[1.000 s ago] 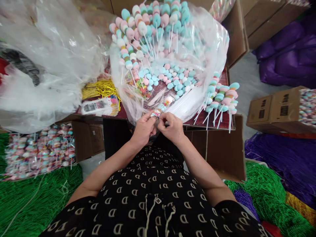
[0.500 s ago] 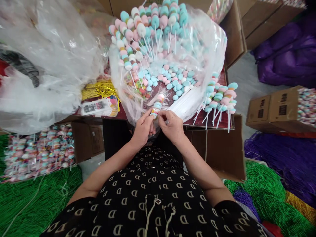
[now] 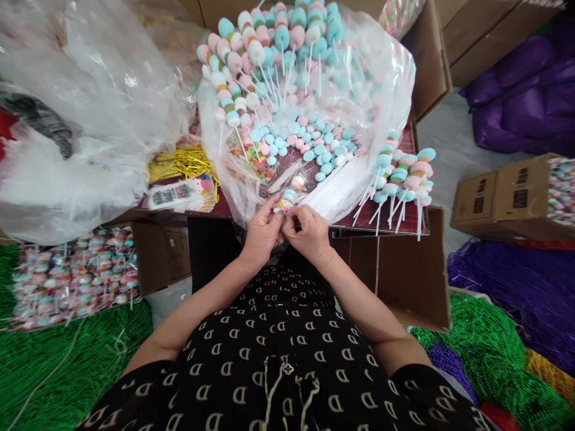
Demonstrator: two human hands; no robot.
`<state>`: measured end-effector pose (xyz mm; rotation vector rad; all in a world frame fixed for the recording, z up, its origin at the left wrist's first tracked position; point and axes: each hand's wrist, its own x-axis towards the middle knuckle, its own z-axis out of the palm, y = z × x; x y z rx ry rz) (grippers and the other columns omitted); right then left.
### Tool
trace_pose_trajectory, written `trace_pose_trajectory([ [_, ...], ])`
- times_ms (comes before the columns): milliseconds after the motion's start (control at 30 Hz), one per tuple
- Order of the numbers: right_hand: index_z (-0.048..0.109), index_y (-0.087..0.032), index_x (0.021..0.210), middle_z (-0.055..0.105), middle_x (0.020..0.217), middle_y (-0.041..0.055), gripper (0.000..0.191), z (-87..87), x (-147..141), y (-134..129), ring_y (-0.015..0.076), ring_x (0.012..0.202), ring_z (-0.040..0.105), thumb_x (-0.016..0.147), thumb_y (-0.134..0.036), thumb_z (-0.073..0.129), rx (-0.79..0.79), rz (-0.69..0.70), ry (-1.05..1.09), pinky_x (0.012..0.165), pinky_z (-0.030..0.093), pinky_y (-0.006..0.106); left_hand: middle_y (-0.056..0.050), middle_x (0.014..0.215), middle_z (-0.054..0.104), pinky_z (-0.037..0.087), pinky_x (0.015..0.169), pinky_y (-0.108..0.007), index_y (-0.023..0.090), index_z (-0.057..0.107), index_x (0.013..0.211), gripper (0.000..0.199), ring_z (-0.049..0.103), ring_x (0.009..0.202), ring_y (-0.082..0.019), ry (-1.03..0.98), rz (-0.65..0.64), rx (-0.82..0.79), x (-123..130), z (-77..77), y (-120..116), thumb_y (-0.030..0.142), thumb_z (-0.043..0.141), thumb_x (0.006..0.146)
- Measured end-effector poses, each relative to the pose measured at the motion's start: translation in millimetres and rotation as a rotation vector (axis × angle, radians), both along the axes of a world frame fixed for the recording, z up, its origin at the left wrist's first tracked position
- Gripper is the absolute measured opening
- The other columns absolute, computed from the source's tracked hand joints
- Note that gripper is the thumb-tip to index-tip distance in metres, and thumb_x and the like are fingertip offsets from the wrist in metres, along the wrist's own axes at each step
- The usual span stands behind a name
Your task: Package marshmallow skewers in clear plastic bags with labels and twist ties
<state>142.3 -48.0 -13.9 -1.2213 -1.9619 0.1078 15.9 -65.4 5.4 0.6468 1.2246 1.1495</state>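
Note:
A candy skewer (image 3: 291, 193) with pastel pieces, in a clear printed wrapper, points away from me just over the table's near edge. My left hand (image 3: 261, 232) is closed round its lower end. Close against it, my right hand (image 3: 309, 233) pinches with thumb and forefinger at the skewer's base; what lies between those fingertips is too small to make out. Beyond my hands, loose blue, pink and white candies (image 3: 326, 146) lie on a plastic sheet. A bundle of white sticks (image 3: 336, 190) is beside my right hand.
Unwrapped candy skewers (image 3: 269, 48) are heaped at the back, and more skewers (image 3: 402, 173) overhang the right edge. Gold twist ties (image 3: 182, 161) and printed bags (image 3: 182, 194) lie left. An open carton (image 3: 411, 269) stands below right; wrapped skewers (image 3: 81, 272) fill a box lower left.
Both hands stay at the wrapped skewer. The right hand has shifted slightly left and its fingers have curled closer to the base. The skewer leans a little more to the right.

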Motion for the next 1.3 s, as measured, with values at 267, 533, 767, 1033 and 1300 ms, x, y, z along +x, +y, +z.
trace_pose_trajectory([
  [267, 0.060, -0.025, 0.083, 0.068, 0.072, 0.0001, 0.011, 3.2, 7.5, 5.5, 0.0171, 0.064, 0.063, 0.084, -0.016, 0.055, -0.136, -0.010, 0.099, 0.065, 0.055, 0.029, 0.010, 0.047, 0.048, 0.033, 0.040, -0.020, 0.018, 0.070, 0.125, 0.032, 0.047, 0.038, -0.009, -0.206, -0.057, -0.079, -4.3, 24.5, 1.9, 0.031, 0.067, 0.095],
  [533, 0.061, -0.026, 0.085, 0.070, 0.075, 0.0002, 0.011, 10.3, 9.9, 3.6, 0.0166, 0.067, 0.066, 0.088, -0.017, 0.054, -0.127, 0.039, 0.078, 0.068, 0.056, 0.028, 0.005, 0.054, 0.054, 0.039, 0.039, -0.019, 0.016, 0.059, 0.074, 0.039, 0.051, 0.041, -0.008, -0.479, -0.204, -0.208, -11.4, 25.0, 3.8, 0.048, 0.073, 0.093],
  [767, 0.059, -0.026, 0.085, 0.068, 0.073, -0.0003, 0.014, 9.1, 17.1, 8.2, 0.0161, 0.068, 0.068, 0.091, -0.015, 0.052, -0.050, 0.209, 0.042, 0.068, 0.056, 0.027, 0.008, 0.056, 0.056, 0.035, 0.035, -0.018, 0.018, 0.059, 0.088, 0.031, 0.048, 0.038, -0.007, -0.374, -0.280, -0.148, -19.8, 31.3, 7.8, 0.032, 0.084, 0.076],
  [1033, 0.066, -0.022, 0.101, 0.077, 0.086, 0.0019, 0.013, 20.2, 15.8, 5.8, 0.0148, 0.072, 0.071, 0.098, -0.025, 0.054, -0.301, 0.169, 0.301, 0.069, 0.059, 0.027, 0.014, 0.048, 0.041, 0.022, 0.037, -0.018, 0.020, 0.058, 0.105, 0.025, 0.039, 0.035, -0.006, -0.341, -0.108, -0.149, -9.8, 30.2, 3.6, 0.028, 0.075, 0.088],
  [1300, 0.069, -0.022, 0.093, 0.077, 0.080, 0.0018, 0.013, 19.3, 7.6, 8.9, 0.0152, 0.067, 0.070, 0.096, -0.026, 0.057, -0.271, 0.083, 0.302, 0.066, 0.058, 0.027, 0.013, 0.050, 0.044, 0.024, 0.038, -0.020, 0.020, 0.059, 0.116, 0.029, 0.040, 0.036, -0.007, -0.289, -0.075, -0.089, -7.2, 26.5, 2.1, 0.028, 0.072, 0.091],
])
